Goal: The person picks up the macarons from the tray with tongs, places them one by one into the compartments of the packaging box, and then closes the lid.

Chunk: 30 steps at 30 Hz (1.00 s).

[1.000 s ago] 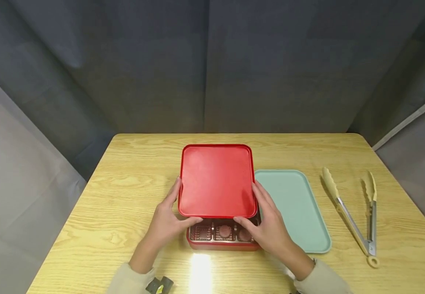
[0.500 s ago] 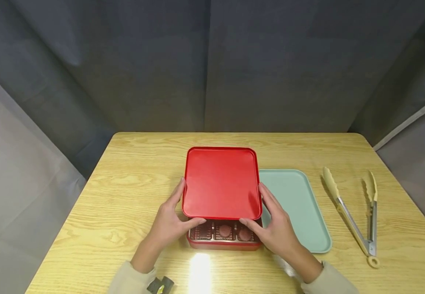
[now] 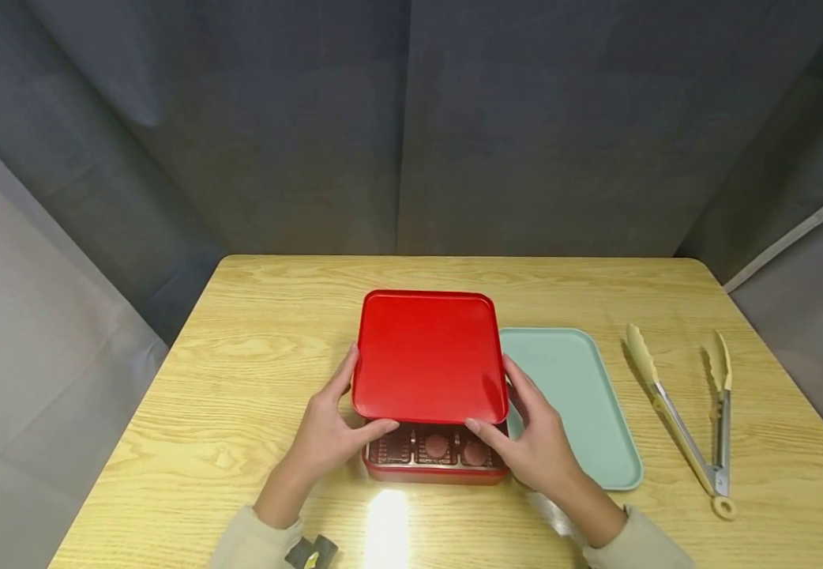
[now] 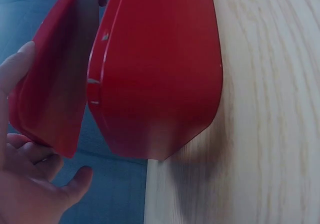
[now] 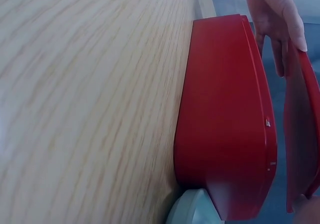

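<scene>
Both hands hold a red square lid (image 3: 429, 356) by its sides, thumbs at the near edge. My left hand (image 3: 326, 431) grips its left side and my right hand (image 3: 535, 438) its right side. Beneath it sits a red box (image 3: 436, 476) on the table, its near strip uncovered. Compartments there show round brownish pieces (image 3: 436, 446); the lid hides the others. In the left wrist view a gap separates the lid (image 4: 55, 78) from the box (image 4: 160, 68). The right wrist view also shows the lid (image 5: 302, 119) apart from the box (image 5: 225, 108).
A mint-green tray (image 3: 582, 411) lies right of the box, partly behind my right hand. Farther right, spread tongs (image 3: 682, 431) with cream tips rest on the wooden table (image 3: 241, 379). Grey curtains (image 3: 411, 142) hang behind and beside the table.
The lid has shifted slightly right over the box, and its far edge has come a little lower. Both hands keep their hold. The box, tray and tongs stay in place.
</scene>
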Each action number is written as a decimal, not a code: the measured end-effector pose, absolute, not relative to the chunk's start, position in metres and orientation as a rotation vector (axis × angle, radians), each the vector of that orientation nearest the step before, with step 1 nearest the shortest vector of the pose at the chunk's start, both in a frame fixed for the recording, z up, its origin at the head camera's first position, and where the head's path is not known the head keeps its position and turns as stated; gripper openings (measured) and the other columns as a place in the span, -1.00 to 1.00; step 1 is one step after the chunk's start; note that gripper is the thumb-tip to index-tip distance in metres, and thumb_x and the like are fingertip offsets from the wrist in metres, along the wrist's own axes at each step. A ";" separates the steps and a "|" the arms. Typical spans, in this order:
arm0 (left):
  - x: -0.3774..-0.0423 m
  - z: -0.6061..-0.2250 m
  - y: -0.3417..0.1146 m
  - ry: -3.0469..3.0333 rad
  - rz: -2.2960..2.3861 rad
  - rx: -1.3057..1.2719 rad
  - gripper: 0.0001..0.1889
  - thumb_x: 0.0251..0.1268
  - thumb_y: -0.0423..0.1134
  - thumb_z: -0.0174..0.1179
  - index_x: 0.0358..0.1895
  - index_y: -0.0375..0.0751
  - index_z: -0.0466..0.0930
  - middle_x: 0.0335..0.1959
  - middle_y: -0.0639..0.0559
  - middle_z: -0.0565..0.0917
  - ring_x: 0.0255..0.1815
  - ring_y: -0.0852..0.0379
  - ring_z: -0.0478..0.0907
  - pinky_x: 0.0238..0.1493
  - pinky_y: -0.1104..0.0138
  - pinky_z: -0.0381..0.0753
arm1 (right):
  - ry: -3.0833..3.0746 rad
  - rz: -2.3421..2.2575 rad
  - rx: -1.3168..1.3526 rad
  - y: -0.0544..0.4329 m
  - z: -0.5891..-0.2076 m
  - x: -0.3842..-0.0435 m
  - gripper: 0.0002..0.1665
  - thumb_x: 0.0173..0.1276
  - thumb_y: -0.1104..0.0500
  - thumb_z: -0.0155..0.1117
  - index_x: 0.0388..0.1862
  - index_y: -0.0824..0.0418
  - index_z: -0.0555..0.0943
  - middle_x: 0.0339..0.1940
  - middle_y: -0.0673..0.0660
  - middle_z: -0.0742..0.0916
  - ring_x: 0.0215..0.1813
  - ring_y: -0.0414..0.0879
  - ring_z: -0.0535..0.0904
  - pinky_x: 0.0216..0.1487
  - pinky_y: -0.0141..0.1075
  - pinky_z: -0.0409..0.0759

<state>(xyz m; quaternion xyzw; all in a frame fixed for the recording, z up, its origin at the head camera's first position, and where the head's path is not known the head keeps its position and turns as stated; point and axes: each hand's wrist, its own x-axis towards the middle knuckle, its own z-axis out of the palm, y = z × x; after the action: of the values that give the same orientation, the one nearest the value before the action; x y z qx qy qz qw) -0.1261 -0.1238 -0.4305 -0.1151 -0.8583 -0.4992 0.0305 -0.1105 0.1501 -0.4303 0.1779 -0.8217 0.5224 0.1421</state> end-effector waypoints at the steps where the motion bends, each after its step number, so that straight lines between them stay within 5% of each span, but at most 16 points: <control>1: -0.126 -0.431 -0.124 -2.642 -1.555 -0.350 0.16 -0.18 0.13 0.46 0.51 -0.01 -0.07 0.49 0.19 0.10 0.46 0.05 0.15 0.41 0.08 0.24 | -2.370 1.507 0.527 0.150 -0.430 -0.111 0.09 -0.05 0.32 0.53 0.44 0.31 0.15 0.39 0.24 0.38 0.33 0.13 0.38 0.29 -0.61 0.29; 9: -0.126 -0.429 -0.124 -2.624 -1.615 -0.348 0.11 -0.10 0.12 0.43 0.51 -0.01 -0.07 0.49 0.18 0.10 0.42 -0.02 0.23 0.37 0.03 0.30 | -2.356 1.440 0.572 0.152 -0.432 -0.113 0.12 -0.17 0.41 0.56 0.40 0.41 0.20 0.38 0.32 0.38 0.30 0.18 0.40 0.27 -0.63 0.27; 21: -0.128 -0.432 -0.122 -2.594 -1.578 -0.418 -0.01 0.07 0.03 0.35 0.51 -0.07 -0.07 0.50 0.06 0.10 0.44 0.00 0.18 0.31 -0.04 0.39 | -2.375 1.237 0.508 0.147 -0.431 -0.115 -0.24 0.16 0.28 0.37 0.36 0.24 0.35 0.33 0.23 0.48 0.37 0.14 0.35 0.25 -0.64 0.23; 30: -0.128 -0.429 -0.122 -2.513 -1.598 -0.467 -0.15 0.22 -0.09 0.24 0.50 -0.08 -0.05 0.46 0.00 0.21 0.42 0.03 0.23 0.30 -0.03 0.40 | -2.221 1.251 0.567 0.144 -0.425 -0.115 -0.22 0.01 0.44 0.41 0.29 0.29 0.43 0.29 0.31 0.50 0.32 0.17 0.40 0.25 -0.58 0.31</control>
<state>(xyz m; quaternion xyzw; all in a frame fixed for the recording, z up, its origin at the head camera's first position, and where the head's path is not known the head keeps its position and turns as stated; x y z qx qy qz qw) -0.1277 -0.1222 -0.4291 -0.1547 -0.8320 -0.5290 0.0636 -0.1150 0.1441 -0.4255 0.2094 -0.8209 0.4622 0.2620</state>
